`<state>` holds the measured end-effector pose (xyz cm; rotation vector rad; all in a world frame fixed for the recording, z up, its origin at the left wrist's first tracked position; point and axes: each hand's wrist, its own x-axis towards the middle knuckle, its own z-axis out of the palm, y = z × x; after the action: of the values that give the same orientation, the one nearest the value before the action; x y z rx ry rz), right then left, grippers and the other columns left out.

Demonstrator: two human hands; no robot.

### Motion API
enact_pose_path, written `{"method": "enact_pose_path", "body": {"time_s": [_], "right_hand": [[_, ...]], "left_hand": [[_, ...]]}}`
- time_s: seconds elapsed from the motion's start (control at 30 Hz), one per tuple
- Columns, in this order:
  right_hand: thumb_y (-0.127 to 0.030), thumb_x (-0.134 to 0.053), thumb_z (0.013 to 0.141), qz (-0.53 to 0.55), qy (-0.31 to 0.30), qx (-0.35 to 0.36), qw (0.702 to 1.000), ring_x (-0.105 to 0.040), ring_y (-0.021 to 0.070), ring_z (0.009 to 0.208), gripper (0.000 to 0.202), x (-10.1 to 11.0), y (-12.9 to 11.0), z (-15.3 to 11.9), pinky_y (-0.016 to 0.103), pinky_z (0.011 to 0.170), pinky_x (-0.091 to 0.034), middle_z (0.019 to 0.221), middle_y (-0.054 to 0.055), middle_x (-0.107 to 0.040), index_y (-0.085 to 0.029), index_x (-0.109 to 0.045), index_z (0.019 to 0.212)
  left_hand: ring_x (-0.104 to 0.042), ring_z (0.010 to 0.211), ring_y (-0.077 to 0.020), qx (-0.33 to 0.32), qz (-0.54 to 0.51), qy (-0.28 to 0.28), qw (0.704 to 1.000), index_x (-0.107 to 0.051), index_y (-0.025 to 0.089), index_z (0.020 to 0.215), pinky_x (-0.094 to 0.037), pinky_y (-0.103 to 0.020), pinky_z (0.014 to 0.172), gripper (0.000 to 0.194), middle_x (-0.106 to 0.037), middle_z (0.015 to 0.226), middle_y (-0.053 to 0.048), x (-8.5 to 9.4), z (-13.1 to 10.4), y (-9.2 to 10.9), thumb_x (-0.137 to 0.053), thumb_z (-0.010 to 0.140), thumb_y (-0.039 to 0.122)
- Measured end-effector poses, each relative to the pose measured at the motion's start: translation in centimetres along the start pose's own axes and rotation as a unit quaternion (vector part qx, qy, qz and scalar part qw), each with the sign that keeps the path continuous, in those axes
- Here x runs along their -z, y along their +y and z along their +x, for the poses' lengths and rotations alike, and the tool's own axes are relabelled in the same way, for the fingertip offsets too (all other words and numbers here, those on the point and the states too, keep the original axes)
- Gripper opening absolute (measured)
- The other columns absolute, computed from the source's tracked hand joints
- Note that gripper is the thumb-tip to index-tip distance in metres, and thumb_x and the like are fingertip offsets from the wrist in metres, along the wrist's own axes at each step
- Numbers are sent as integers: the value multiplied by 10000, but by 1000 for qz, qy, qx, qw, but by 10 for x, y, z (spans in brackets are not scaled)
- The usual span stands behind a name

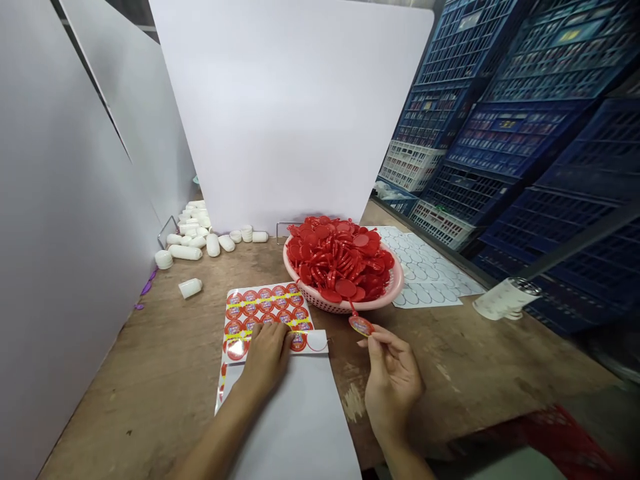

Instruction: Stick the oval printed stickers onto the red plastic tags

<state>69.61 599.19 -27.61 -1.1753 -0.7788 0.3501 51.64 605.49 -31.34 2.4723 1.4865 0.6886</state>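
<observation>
My right hand (393, 373) pinches a round red sticker (361, 325) by its edge, just in front of a pink basket (395, 287). The sticker touches or overlaps a red plastic piece whose thin stem points to the basket. Heaped in the basket are many red plastic discs (345, 257). My left hand (269, 350) rests with bent fingers on a sheet of round red stickers (265, 303); what its fingertips hold, if anything, is hidden. The sheet's near part is folded over, and white backing paper (295, 413) lies toward me.
White bottle-shaped pieces (185, 252) lie at the back left, one apart from them. Used sticker sheets (425, 267) lie right of the basket, near a white roll (505, 298). A white panel (295, 113) stands behind. Blue crates (520, 133) are stacked at right.
</observation>
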Motion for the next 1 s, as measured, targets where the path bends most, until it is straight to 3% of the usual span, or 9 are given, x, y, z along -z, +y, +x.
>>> {"method": "enact_pose_path", "body": {"time_s": [0.13,0.23,0.33,0.5,0.6,0.7,0.77,0.9,1.0], "right_hand": [[-288,-565,885,-3,-30,-24,999,-638,152,758,148,7,-1,4,347,749,-523,1083,92,-642,-174,-637,944],[-265,-553,884,-118,-40,131,984,-562,259,1126,214,11,-6,13,453,946,-455,1295,130,-516,-189,-646,1061],[-265,-635,830,-285,-75,295,909,-400,338,1293,360,10,-1,35,537,1034,-360,1400,155,-390,-201,-619,1184],[-192,-618,847,-376,-133,387,831,-407,344,1274,202,9,21,74,584,1006,-347,1346,95,-477,-285,-703,1005],[-179,-627,835,-367,-127,420,820,-496,319,1184,180,14,18,85,555,971,-393,1230,67,-562,-307,-725,914],[-169,-661,790,-315,-79,465,824,-542,299,1082,205,16,-2,78,505,931,-443,1152,83,-552,-288,-711,949],[-155,-659,776,-269,-97,469,836,-519,300,1090,241,10,-18,59,482,920,-450,1141,95,-521,-272,-684,985],[-115,-592,789,-200,-354,386,828,-520,270,1085,150,-27,-30,11,430,896,-450,1088,94,-542,-214,-633,894],[-111,-542,814,-132,-419,265,858,-550,222,976,96,-63,-16,-11,368,825,-469,998,84,-550,-189,-596,797]], "left_hand": [[-561,898,-245,-5,-22,26,999,-598,195,1004,-415,-423,820,187,-654,969,-81,-5,-1,-2,-423,937,206],[-534,1035,-250,-28,-102,52,993,-579,216,1132,-435,-427,879,335,-614,1121,-99,-10,-4,-5,-446,861,70],[-552,1031,-222,-19,-225,31,974,-605,226,1059,-460,-391,874,389,-618,1094,-84,-14,-5,-6,-425,794,5],[-626,877,-200,95,-418,-39,903,-661,202,901,-479,-347,804,235,-694,907,-56,-11,-4,-3,-511,757,93],[-641,843,-215,145,-516,-29,844,-688,178,844,-474,-341,784,119,-711,862,-79,-4,-3,0,-629,763,243],[-640,817,-213,165,-585,-22,794,-699,172,866,-464,-333,788,216,-715,824,-80,1,-2,1,-703,741,348],[-640,819,-208,170,-625,-9,762,-697,175,926,-454,-332,802,262,-716,808,-75,3,-2,0,-659,788,395],[-641,904,-227,189,-723,58,662,-706,179,949,-467,-351,829,362,-718,924,-100,6,-3,-3,-541,846,485],[-648,901,-241,236,-754,104,605,-720,182,824,-499,-351,785,392,-720,873,-90,12,-10,-8,-576,798,545]]}}
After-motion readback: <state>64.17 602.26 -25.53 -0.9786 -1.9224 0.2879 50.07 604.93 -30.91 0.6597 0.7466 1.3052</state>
